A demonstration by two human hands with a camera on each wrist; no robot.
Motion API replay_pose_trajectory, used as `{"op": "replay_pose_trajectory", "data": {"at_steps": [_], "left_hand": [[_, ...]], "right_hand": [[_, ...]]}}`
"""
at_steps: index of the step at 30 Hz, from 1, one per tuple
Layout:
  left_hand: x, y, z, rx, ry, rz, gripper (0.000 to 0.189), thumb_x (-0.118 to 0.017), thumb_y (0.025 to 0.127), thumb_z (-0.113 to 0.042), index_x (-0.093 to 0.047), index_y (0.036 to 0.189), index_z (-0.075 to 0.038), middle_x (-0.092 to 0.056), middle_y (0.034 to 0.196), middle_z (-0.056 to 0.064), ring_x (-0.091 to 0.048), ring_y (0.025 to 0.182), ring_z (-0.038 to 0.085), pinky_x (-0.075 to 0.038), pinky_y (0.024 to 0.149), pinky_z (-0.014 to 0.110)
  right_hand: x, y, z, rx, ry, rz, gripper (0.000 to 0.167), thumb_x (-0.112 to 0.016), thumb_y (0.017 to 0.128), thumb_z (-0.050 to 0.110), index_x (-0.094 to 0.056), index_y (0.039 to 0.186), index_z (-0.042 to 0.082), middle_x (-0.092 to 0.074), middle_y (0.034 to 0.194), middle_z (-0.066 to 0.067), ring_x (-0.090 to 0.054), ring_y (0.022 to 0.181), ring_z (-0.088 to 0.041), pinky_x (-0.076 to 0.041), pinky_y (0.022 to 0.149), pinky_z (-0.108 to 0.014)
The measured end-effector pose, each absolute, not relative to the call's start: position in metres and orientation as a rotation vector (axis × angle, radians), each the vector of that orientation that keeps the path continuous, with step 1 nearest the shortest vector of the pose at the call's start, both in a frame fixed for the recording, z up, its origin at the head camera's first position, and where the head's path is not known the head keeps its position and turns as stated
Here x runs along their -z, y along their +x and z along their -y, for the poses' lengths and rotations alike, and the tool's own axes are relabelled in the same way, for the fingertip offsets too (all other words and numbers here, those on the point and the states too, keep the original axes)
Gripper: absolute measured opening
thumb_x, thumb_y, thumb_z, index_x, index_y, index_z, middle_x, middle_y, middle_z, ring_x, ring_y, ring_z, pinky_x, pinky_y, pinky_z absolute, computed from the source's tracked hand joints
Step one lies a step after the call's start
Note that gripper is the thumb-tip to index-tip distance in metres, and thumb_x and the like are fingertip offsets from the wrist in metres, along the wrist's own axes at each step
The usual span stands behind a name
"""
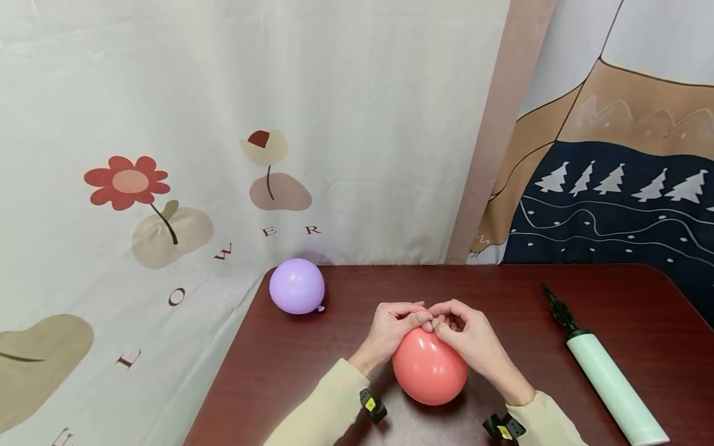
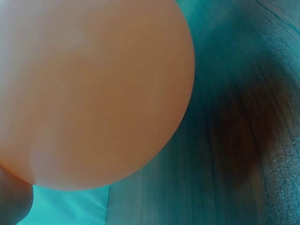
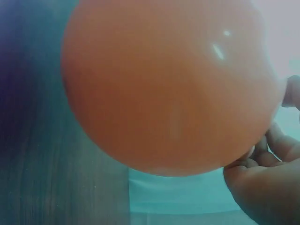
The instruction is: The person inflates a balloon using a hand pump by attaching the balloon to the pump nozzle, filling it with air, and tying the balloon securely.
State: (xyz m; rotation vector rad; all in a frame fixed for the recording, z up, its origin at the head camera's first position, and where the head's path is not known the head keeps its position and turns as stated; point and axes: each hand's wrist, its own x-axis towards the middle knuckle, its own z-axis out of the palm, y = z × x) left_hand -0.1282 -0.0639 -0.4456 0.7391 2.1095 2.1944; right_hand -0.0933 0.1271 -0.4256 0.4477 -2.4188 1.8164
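A round, inflated red balloon (image 1: pixel 430 368) is held over the table with its neck end at the top, away from the person. My left hand (image 1: pixel 392 328) pinches the neck between thumb and fingers. My right hand (image 1: pixel 470 334) meets it there, thumb and fingertips pinching the same neck. The fingers hide most of the neck, so I cannot tell whether it is knotted. In the left wrist view the balloon (image 2: pixel 98 93) fills most of the picture. In the right wrist view the fingers of my right hand (image 3: pixel 267 183) curl at the edge of the balloon (image 3: pixel 173 93).
A purple balloon (image 1: pixel 297 286), tied off, lies at the table's back left corner. On the right lies a pale green hand pump (image 1: pixel 616 387) with a black nozzle. The dark red wooden table (image 1: pixel 357 288) backs onto a printed curtain (image 1: pixel 368 124).
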Motion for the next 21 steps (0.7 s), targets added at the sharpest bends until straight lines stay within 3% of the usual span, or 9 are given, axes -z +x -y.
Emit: {"op": "replay_pose_trajectory", "data": {"at_steps": [3,8,10,16,21], "left_hand": [[0.447,-0.128,0.065,-2.244,0.746,-2.039,0.026,-0.073,0.096,-0.009,-0.073,0.095,0.017,-0.068,0.075,0.03,-0.071,0.088,0.008,-0.048,0.11,0.04],[0.45,-0.128,0.066,-2.288,0.754,-1.918,0.045,-0.075,0.096,-0.023,-0.067,0.103,0.022,-0.075,0.075,-0.001,-0.072,0.091,0.009,-0.048,0.109,0.038],[0.45,-0.128,0.066,-2.291,0.739,-1.872,0.053,-0.075,0.095,-0.028,-0.065,0.104,0.023,-0.075,0.077,-0.009,-0.072,0.091,0.008,-0.049,0.107,0.035],[0.449,-0.125,0.068,-2.304,0.694,-1.771,0.067,-0.076,0.092,-0.036,-0.059,0.108,0.027,-0.075,0.08,-0.009,-0.073,0.083,0.005,-0.054,0.098,0.028],[0.45,-0.124,0.067,-2.325,0.682,-1.711,0.064,-0.074,0.095,-0.033,-0.056,0.106,0.028,-0.075,0.08,-0.008,-0.072,0.082,0.004,-0.057,0.09,0.024]], "right_hand": [[0.425,-0.094,-0.13,-1.833,0.495,2.406,0.014,-0.075,0.095,0.011,-0.08,0.109,0.012,-0.073,0.096,0.002,-0.065,0.086,-0.01,-0.056,0.071,-0.026],[0.419,-0.094,-0.132,-1.854,0.521,2.4,0.015,-0.078,0.094,0.017,-0.082,0.109,0.015,-0.074,0.096,0.003,-0.067,0.09,-0.011,-0.059,0.071,-0.029],[0.417,-0.093,-0.133,-1.846,0.528,2.407,0.016,-0.079,0.094,0.017,-0.082,0.109,0.016,-0.074,0.095,0.004,-0.066,0.089,-0.011,-0.058,0.07,-0.029],[0.416,-0.093,-0.133,-1.816,0.528,2.429,0.012,-0.08,0.093,0.017,-0.082,0.105,0.017,-0.073,0.093,0.005,-0.065,0.085,-0.012,-0.056,0.068,-0.028],[0.415,-0.093,-0.131,-1.764,0.485,2.446,0.008,-0.082,0.091,0.019,-0.083,0.097,0.023,-0.073,0.088,0.009,-0.065,0.081,-0.012,-0.054,0.068,-0.026]]}}
